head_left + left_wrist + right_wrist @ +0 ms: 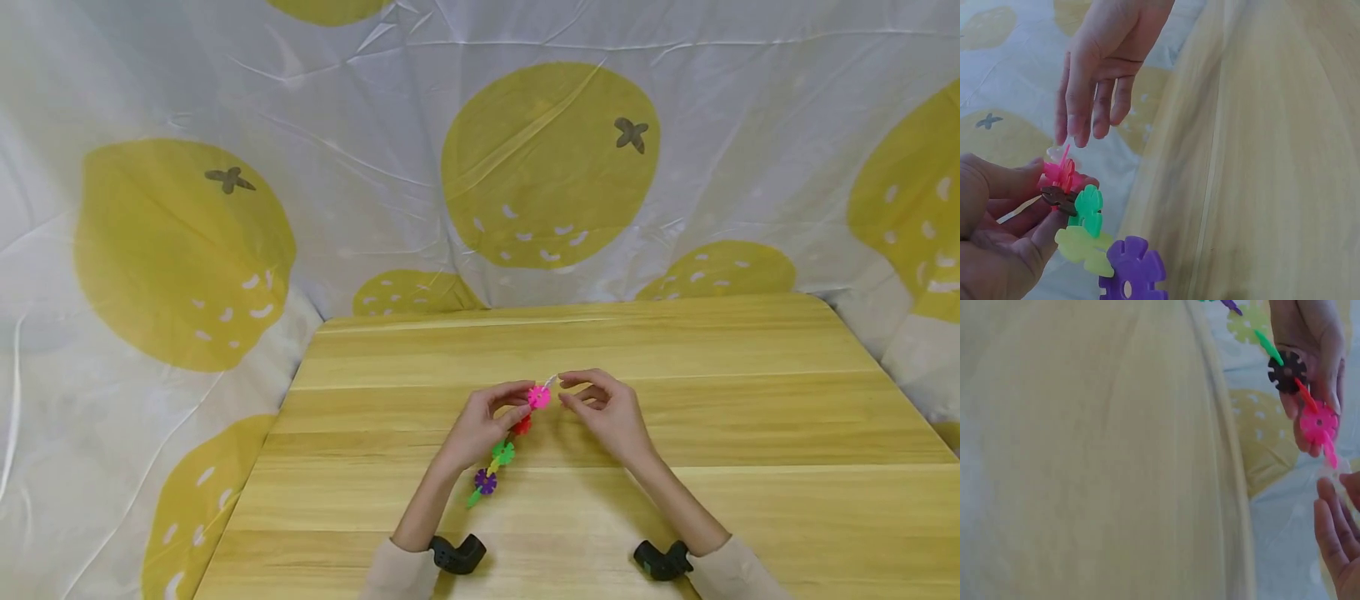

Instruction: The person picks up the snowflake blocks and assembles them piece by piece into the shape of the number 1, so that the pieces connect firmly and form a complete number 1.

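A chain of interlocking plastic snowflake discs hangs from my left hand [480,427], whose thumb and fingers pinch it near the bright pink disc [539,397]. Below the pink come a red disc [522,427], a dark brown disc [1059,199], a green disc [1089,209], a pale yellow disc [1080,244] and a purple disc [1138,270]; another green piece [474,498] ends the chain. At the top end sits a clear whitish disc [551,382]. Beside it is my right hand [611,417], fingers loosely bent, thumb and forefinger apart with a gap between them.
Under both hands lies a wood-grain table [750,417]. A cloth [360,167] printed with yellow fruit hangs behind and at the sides. Black devices sit at the left wrist [459,554] and the right wrist [662,560].
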Available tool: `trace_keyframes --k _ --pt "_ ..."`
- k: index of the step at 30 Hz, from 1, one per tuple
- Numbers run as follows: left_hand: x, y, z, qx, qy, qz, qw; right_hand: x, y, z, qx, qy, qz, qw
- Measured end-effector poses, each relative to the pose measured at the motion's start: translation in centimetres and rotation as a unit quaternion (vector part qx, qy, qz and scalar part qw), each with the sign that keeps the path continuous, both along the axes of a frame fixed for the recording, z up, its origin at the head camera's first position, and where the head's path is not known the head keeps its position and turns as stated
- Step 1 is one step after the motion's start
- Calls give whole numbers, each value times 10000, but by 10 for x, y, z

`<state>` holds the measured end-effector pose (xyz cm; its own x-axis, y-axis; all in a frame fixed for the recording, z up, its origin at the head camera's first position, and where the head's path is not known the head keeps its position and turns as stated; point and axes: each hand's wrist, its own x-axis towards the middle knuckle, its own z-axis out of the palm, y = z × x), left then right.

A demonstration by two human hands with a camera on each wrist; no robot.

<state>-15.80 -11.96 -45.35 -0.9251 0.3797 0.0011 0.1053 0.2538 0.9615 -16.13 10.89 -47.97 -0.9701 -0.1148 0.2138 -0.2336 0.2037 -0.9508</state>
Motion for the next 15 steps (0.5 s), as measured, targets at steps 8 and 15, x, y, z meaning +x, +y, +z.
trace_keyframes --k 8,15 --pt "-1 6 -3 332 251 223 9989 6 -12 -2 -242 -190 394 9988" --pt "1 9 -2 323 154 -28 9994 5 -12 0 -583 -398 440 9965"
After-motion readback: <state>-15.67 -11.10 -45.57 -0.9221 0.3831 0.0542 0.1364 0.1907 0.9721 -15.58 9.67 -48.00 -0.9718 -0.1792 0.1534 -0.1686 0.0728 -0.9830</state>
